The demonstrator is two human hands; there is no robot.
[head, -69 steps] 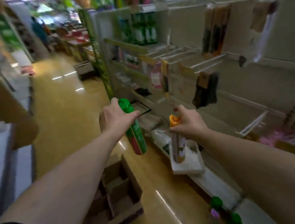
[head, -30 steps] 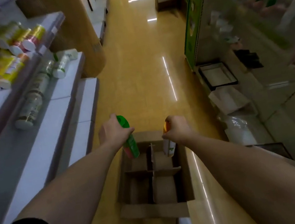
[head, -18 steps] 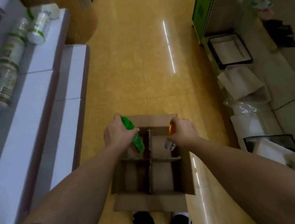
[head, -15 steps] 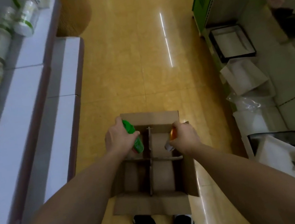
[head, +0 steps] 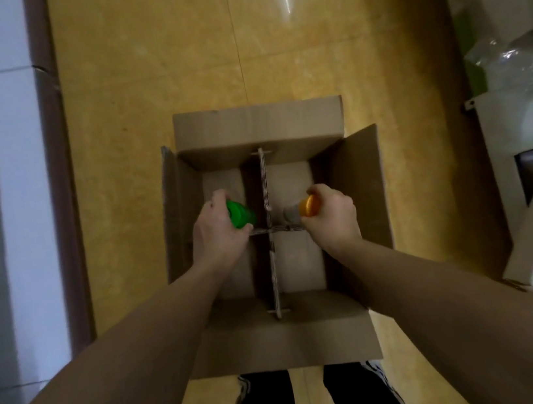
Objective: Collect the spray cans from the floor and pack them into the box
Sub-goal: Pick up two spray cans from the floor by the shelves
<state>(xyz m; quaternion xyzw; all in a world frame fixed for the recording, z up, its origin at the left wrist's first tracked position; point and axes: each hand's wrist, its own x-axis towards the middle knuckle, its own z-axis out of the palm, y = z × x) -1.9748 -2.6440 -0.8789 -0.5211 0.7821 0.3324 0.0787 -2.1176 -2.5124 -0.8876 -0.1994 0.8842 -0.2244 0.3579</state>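
the left hand (head: 220,234) grips a green can (head: 241,215) over the far left cell of the box (head: 257,124); the right hand (head: 330,218) grips an orange can (head: 303,208) over the far right cell. plain corrugated cardboard, cross divider (head: 270,232); glossy plastic caps; no writing is readable.

So the box (head: 257,122) is plain brown cardboard on the floor (head: 150,64), flaps folded out, with a cardboard cross divider (head: 264,181) splitting it into four slots. The green-capped can (head: 241,214) is cap-up in the far-left slot, gripped by the left hand (head: 216,232). The orange-capped can (head: 306,205), pale body, leans in the far-right slot, gripped by the right hand (head: 332,215).
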